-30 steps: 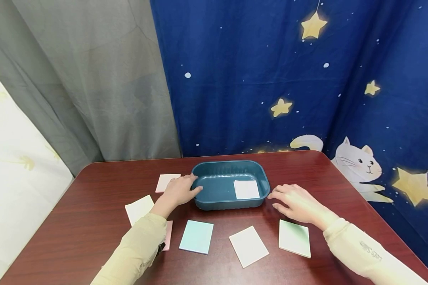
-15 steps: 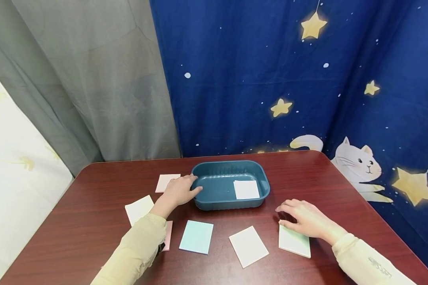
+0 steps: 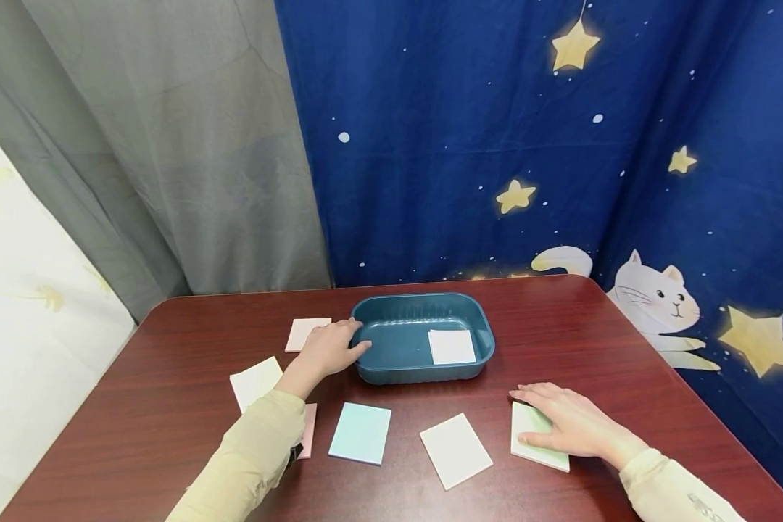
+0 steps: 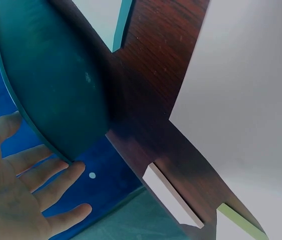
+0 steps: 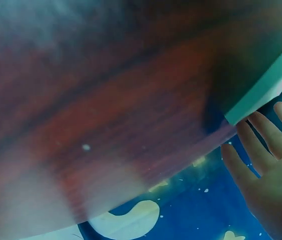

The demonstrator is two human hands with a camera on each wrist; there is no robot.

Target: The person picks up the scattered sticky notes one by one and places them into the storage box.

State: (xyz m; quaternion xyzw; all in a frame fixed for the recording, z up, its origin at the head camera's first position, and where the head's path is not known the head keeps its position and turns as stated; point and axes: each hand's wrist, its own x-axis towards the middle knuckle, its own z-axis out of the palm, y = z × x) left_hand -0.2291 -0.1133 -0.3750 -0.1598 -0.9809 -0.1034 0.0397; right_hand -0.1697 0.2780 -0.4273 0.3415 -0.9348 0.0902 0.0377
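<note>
My left hand (image 3: 329,348) rests at the left end of a teal plastic basin (image 3: 404,376), its fingers along the rim and its thumb reaching inward. In the left wrist view those fingers look straight and spread against the basin's edge. A stack of white square paper (image 3: 452,347) lies inside the basin, toward the right. My right hand (image 3: 570,420) lies over a pale green sticky note pad (image 3: 525,422), covering its upper right part. Its fingers reach the pad's far edge, and the thumb stretches across the top. The right wrist view shows fingertips beside the pad's edge.
On the dark red table (image 3: 170,406) are a light blue pad (image 3: 360,433), a cream pad (image 3: 455,451), a pale yellow pad (image 3: 256,383), a pale pink pad (image 3: 301,333) and a pink pad (image 3: 309,431) partly behind the left sleeve. Curtains (image 3: 431,145) hang behind.
My right hand has moved from beside the basin's right end toward me and slightly right, onto the green sticky note pad. The left hand and basin stay put.
</note>
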